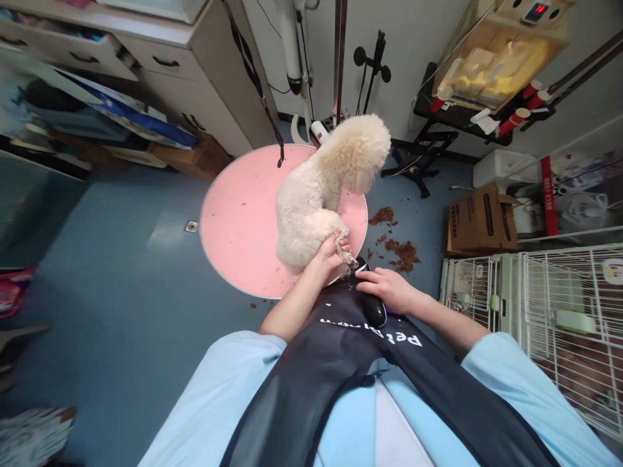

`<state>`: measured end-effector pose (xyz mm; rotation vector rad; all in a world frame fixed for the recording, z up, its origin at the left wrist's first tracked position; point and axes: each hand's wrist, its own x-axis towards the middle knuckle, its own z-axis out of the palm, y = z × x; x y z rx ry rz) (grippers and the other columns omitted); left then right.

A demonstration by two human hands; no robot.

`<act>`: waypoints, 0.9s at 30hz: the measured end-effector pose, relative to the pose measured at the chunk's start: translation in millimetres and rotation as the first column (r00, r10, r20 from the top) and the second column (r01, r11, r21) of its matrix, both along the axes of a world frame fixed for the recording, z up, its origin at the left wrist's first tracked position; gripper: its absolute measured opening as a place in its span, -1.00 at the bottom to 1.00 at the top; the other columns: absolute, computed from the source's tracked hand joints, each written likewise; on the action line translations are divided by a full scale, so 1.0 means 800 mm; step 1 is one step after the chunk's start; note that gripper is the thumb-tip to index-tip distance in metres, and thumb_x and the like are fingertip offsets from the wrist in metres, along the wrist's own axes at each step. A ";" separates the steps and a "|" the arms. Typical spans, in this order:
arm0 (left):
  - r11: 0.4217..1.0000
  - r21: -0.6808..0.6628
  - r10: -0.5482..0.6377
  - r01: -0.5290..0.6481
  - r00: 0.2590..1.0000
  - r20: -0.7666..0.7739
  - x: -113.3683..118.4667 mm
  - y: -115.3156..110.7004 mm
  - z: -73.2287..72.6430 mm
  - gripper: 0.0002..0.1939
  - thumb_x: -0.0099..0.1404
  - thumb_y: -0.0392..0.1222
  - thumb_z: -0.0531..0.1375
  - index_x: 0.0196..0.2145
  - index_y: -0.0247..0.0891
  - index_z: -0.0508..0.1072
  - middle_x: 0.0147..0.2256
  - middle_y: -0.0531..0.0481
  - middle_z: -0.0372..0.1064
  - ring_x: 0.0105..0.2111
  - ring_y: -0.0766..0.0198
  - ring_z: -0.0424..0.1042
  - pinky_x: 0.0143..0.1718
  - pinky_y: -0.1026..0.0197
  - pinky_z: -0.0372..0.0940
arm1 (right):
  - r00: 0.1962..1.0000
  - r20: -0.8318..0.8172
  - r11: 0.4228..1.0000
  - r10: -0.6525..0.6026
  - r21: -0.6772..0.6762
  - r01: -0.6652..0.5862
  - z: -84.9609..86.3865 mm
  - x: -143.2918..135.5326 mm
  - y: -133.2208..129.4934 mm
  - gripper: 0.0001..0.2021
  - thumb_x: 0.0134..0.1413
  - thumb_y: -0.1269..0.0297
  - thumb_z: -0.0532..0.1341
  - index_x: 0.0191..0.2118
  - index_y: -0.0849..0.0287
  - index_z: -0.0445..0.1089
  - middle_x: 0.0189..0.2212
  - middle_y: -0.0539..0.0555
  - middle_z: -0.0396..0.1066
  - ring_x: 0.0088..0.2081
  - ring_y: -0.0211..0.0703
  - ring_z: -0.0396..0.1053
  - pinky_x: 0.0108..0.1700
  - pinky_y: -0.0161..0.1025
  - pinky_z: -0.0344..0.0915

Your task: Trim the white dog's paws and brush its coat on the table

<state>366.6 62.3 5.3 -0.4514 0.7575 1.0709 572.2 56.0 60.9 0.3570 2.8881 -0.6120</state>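
Note:
A curly cream-white dog (304, 207) stands on a round pink table (238, 220), its fluffy head toward the upper right. My left hand (333, 251) is closed around one of the dog's legs (343, 243) at the table's near edge, with the paw poking out toward my right hand. My right hand (382, 287) is wrapped over a black clipper (374, 310), whose front end is close to the paw. Whether the clipper touches the paw cannot be made out.
A black strap (265, 107) hangs above the table near a metal pole (339, 58). Brown hair clumps (402, 255) lie on the blue floor. White wire cages (574, 318) and a cardboard box (481, 220) stand at the right, cabinets (214, 71) at the upper left.

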 end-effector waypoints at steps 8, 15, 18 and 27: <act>0.996 -0.078 0.043 -0.039 0.998 0.042 -0.006 -0.002 -0.007 -0.51 0.52 -0.11 -0.04 -0.60 -0.22 0.05 -0.72 0.17 0.02 -0.76 0.42 0.06 -0.61 0.30 0.09 | 0.989 -0.126 0.996 0.072 -0.052 -0.079 0.000 -0.001 0.020 -0.73 0.34 0.35 0.11 0.03 0.15 0.49 0.16 0.24 0.44 -0.22 -0.11 0.34 -0.13 -0.16 0.27; 0.996 -0.084 0.040 -0.033 0.995 0.087 -0.008 -0.013 -0.008 -0.53 0.52 -0.11 -0.04 -0.57 -0.23 0.10 -0.72 0.17 0.04 -0.77 0.42 0.07 -0.61 0.30 0.09 | 0.932 -0.122 0.934 0.342 -0.065 -0.351 0.015 -0.026 0.051 -0.77 0.36 0.40 0.09 -0.11 0.12 0.51 0.12 0.16 0.46 -0.27 -0.13 0.26 -0.20 -0.17 0.20; 0.996 -0.082 0.046 -0.039 0.995 0.086 -0.008 -0.013 -0.012 -0.52 0.53 -0.10 -0.06 -0.58 -0.22 0.08 -0.73 0.17 0.02 -0.78 0.41 0.06 -0.63 0.30 0.07 | 0.896 -0.100 0.897 0.433 -0.048 -0.439 0.022 -0.037 0.059 -0.78 0.36 0.40 0.10 -0.15 0.14 0.51 0.08 0.15 0.48 -0.27 -0.13 0.25 -0.21 -0.17 0.19; 0.999 -0.019 0.045 -0.045 0.999 0.021 -0.021 -0.015 -0.020 -0.51 0.52 -0.08 -0.07 -0.60 -0.20 0.11 -0.72 0.14 0.03 -0.74 0.35 0.11 -0.60 0.26 0.16 | 0.875 -0.083 0.861 0.477 -0.157 -0.485 0.006 -0.047 0.082 -0.81 0.29 0.42 0.12 -0.15 0.16 0.50 -0.01 0.22 0.50 -0.28 -0.12 0.29 -0.20 -0.17 0.21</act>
